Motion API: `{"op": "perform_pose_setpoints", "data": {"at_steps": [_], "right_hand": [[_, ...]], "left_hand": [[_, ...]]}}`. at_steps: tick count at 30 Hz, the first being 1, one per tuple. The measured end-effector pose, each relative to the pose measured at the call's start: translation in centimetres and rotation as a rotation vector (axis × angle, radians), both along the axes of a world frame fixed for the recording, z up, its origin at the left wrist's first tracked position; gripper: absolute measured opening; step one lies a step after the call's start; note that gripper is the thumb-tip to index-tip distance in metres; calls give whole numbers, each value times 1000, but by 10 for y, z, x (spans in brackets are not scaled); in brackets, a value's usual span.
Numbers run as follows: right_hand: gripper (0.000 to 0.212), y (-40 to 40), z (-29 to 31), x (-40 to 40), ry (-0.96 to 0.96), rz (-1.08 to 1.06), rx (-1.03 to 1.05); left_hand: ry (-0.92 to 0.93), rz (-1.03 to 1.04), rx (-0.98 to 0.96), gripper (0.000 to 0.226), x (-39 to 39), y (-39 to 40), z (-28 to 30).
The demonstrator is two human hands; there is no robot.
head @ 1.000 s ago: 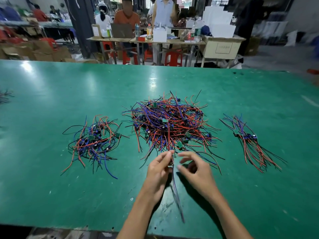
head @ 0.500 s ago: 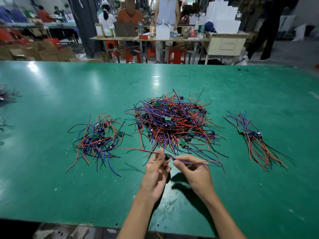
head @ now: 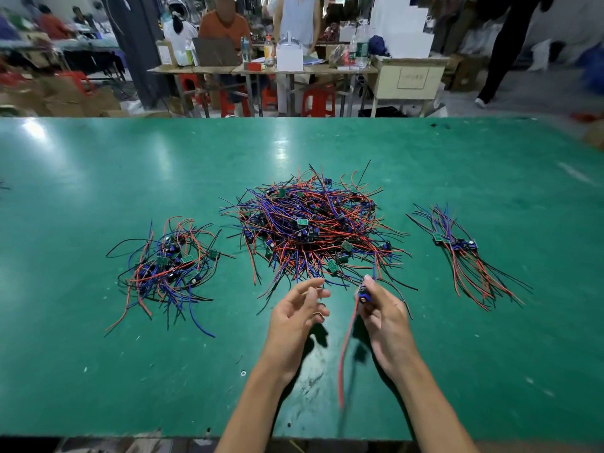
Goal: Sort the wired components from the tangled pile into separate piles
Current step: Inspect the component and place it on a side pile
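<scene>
Wired components make up three groups on the green surface: the tangled pile at centre, a loose sorted pile to my left, and a straighter sorted pile to my right.

One wired component is free of the tangle and held in my right hand. The fingers of that hand are curled round its small blue body, pinching it just short of the near edge of the tangled pile. Its red lead hangs from the grip toward me, so the long axis runs near to far, roughly parallel to the leads in the right-hand pile. That pile lies well apart, to the right and slightly beyond my grip; the right hand is the nearer one to it, so I judge a rightward carry to be the likely next step.

My left hand is beside the right, apart from it, fingers relaxed and spread, holding nothing.

Compared with half a second ago: both hands then pinched the component between them with its leads stretched sideways, red to the left and blue to the right. Now the left hand has let go, the right alone carries it, and the red lead has swung down toward me.
</scene>
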State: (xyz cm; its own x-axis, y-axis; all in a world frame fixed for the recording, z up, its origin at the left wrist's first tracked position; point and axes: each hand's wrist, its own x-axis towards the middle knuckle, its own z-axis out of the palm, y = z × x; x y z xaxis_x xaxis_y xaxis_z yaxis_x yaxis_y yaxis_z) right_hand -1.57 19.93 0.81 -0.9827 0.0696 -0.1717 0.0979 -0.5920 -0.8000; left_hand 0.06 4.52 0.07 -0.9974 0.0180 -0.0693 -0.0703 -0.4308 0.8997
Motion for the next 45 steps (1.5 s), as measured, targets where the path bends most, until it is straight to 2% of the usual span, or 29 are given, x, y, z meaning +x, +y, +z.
{"op": "perform_pose_setpoints", "data": {"at_steps": [2, 4, 8, 10, 14, 16, 20, 26, 29, 34, 39, 45], "right_hand": [[12, 3, -2, 0, 22, 29, -10], [16, 3, -5, 0, 89, 88, 56], [26, -3, -10, 4, 234, 136, 360], [30, -4, -11, 6, 264, 71, 462], [14, -8, -12, 7, 278, -54, 557], [14, -11, -12, 8, 247, -42, 519], [17, -11, -11, 9, 261, 27, 650], [20, -10, -13, 11, 325, 76, 647], [23, -14, -15, 9, 317, 75, 694], [35, -19, -13, 0, 164, -1, 558], [25, -24, -9, -15, 79, -90, 557], [26, -24, 0, -28, -28, -169, 489]], "left_hand": [[-56, -53, 87, 26, -1, -1, 3], [-54, -127, 68, 34, 0, 0, 6], [-21, -200, -26, 38, 5, 1, 8], [-16, -190, -48, 35, 6, -2, 8], [-39, -197, -45, 26, 5, -3, 8], [-46, -222, -50, 24, 4, -2, 8], [-39, -223, -103, 17, 4, -1, 5], [-21, -143, -161, 15, 6, 1, 3], [-12, -120, -211, 25, 6, 3, 2], [-45, -154, -214, 16, 2, 5, 5], [-58, -150, -203, 19, -3, 6, 5], [-40, -170, -274, 19, -4, 6, 4]]}}
